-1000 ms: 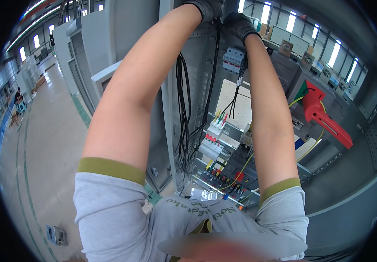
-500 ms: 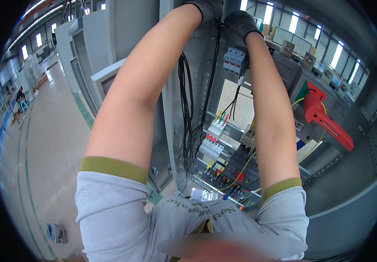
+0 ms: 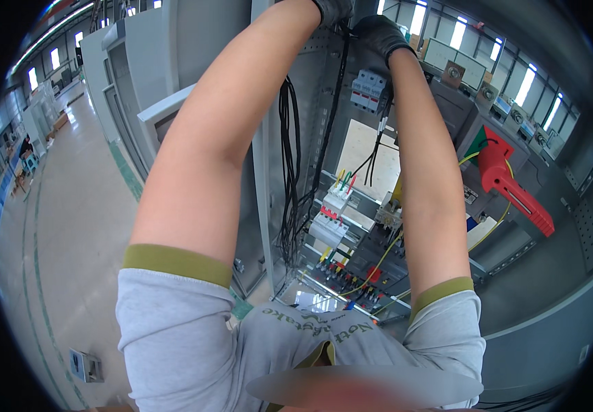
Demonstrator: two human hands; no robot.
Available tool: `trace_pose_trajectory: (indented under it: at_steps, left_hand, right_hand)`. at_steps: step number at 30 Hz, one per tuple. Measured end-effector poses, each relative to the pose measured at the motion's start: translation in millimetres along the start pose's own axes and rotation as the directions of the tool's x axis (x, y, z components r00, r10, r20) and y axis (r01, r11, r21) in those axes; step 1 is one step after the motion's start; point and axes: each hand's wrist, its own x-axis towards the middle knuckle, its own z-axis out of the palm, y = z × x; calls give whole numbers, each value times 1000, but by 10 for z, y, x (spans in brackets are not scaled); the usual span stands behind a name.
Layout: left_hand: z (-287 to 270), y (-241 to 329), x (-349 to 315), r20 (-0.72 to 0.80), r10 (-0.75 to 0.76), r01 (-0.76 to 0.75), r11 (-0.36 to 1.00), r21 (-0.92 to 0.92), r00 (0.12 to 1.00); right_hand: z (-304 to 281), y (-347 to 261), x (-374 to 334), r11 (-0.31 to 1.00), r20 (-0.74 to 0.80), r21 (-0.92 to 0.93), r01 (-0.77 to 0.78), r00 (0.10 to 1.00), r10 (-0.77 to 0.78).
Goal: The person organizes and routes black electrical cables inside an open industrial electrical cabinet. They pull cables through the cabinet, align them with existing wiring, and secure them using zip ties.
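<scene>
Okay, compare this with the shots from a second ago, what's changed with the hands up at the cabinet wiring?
Almost nothing. The gloved left hand and gloved right hand stay raised at the black cable bundle at the top of the open grey electrical cabinet. The view shifts very slightly. The red lever handle and the grey breaker block keep their places.

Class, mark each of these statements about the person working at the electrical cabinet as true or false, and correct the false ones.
1. Both hands wear dark gloves. True: the left hand and right hand are gloved.
2. The hands are down at the terminal row at the cabinet bottom. False: they reach up to the top of the cabinet, at the black cable bundle.
3. A red lever handle sits to the right of the right arm. True.
4. The person wears a long-sleeved black shirt. False: it is a grey short-sleeved shirt with olive cuffs.
5. White breaker blocks are mounted inside the cabinet. True.
</scene>
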Motion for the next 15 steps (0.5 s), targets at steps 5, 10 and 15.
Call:
trace_pose_trajectory:
  at_steps: [5, 10, 15]
  left_hand:
    - [-14, -7, -4, -9, -12, 12, 1000, 4, 1000]
    - [18, -8, -18, -8, -14, 15, 1000, 5, 1000]
    - [-9, -50, -19, 2, -23, 23, 999, 23, 1000]
  right_hand:
    - [100, 126, 173, 999, 88, -27, 45, 995, -43]
    - [106, 125, 119, 1000, 113, 30, 8, 993, -11]
    - [13, -42, 99, 990, -12, 90, -108, 994, 110]
